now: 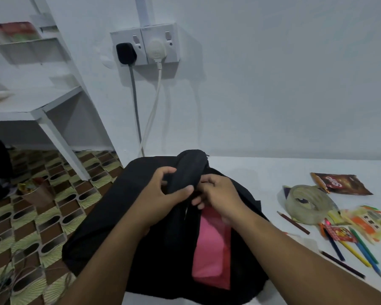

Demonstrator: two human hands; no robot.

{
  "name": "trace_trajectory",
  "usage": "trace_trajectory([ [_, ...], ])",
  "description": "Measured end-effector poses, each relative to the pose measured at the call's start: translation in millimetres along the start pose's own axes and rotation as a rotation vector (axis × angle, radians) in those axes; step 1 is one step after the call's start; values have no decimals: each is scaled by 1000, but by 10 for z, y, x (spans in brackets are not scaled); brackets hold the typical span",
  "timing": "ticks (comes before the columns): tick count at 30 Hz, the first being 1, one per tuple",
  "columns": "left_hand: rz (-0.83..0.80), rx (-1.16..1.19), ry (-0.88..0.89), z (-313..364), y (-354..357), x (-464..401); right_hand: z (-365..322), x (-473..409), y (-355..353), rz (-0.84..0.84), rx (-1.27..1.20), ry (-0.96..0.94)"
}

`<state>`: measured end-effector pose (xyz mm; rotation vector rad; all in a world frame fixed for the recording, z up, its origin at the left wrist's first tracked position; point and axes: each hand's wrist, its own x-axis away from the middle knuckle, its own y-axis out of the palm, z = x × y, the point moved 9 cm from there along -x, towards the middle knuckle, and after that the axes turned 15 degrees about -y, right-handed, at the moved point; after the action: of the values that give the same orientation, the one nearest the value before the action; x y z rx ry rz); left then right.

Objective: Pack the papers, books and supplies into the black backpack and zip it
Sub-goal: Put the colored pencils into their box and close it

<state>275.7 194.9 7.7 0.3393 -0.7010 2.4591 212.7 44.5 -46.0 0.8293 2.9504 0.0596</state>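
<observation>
a: what's closest?

b: two bare forearms reaching in from the bottom edge, over a black backpack (110, 216) of soft matte cloth that slumps on the near left corner of a smooth white table (273, 172).

a: is the bag open?

b: yes, a long gap runs down its middle, and a flat pink sheet or folder (211, 249) with a slight sheen shows inside, partly under the right forearm.

a: and the hands?

b: the left hand (161, 194) grips a thick padded black strap or handle (189, 170) at the bag's top, thumb across it, fingers curled round the far side. the right hand (218, 194) is just beside it, fingers curled at the edge of the opening; i cannot tell exactly what it pinches.

a: what's right of the bag?

b: loose supplies on the table, apart from the bag: thin coloured pencils (359, 249) fanned out, a crinkled yellow and orange wrapper (370, 223), a wide ring of clear tape (306, 203), and farther back a glossy brown snack packet (341, 183).

a: beyond that?

b: a plain pale wall with a double socket (144, 44), a black plug (126, 53) and a round white plug (156, 50) in it, cables hanging down. left, a white shelf unit (37, 102) stands over a brown and green patterned floor (31, 216).
</observation>
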Motion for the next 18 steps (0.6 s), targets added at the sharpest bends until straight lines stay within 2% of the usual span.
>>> trace_trajectory([
  [5,22,-232,186,115,575,132,-73,457,-708,168,-93,4],
  [10,-115,-105,248,244,1254,276,0,834,-1330,279,-42,-6],
  [16,-232,-112,223,183,2177,378,23,1177,-2150,342,199,-31],
  [18,-211,-170,214,69,2391,356,69,1236,-2411,318,380,-57],
])
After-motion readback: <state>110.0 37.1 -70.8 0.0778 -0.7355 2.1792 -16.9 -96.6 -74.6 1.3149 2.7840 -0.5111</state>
